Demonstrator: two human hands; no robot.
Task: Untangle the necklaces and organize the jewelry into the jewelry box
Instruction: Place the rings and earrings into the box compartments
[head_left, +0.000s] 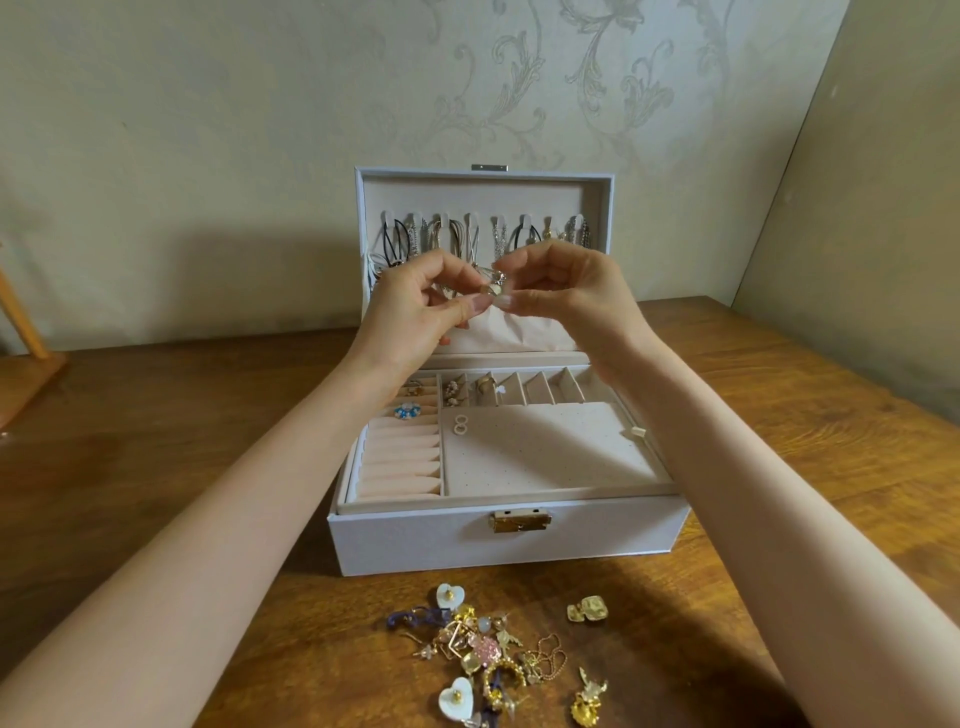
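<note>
A small trinket (492, 292), gold-toned with a pale part, is held in the air above the open box (511, 545), in front of its lid (480, 195). Both hands hold it. The left hand (415, 306) pinches it between thumb and forefinger, and the right hand (569, 293) pinches it from the other side. The fingers (511, 301) of both meet at the trinket, and the rest are loosely curled. What kind of jewelry it is, I cannot tell.

Behind the hands the lid stands upright. Necklaces (410, 239) hang from a row of hooks along it, and the hands hide the lower ends of several.

Below, the tray has ring rolls (402, 467) on the left, with a blue flower piece (407, 411) near their far end. Small compartments (511, 392) run along the back, and a few on the left hold gold bits. A dotted panel (540, 452) fills the front right, with two pale rings (460, 425) lying at its far left corner. The left forearm crosses the tray's far left corner, and the right forearm covers the right end of the compartments. A gold latch (521, 521) sits on the box front.

The box stands on a wooden counter (156, 467). In front of it lies a tangled pile (493, 652) of gold, pink and purple jewelry. A white heart (451, 595) sits at the pile's far edge and another heart (455, 696) at its near edge. Two gold pieces lie apart to the right, one (587, 609) farther and one (589, 696) nearer. A wooden stand (26, 332) shows at the left edge. Patterned wallpaper (571, 78) is behind.
</note>
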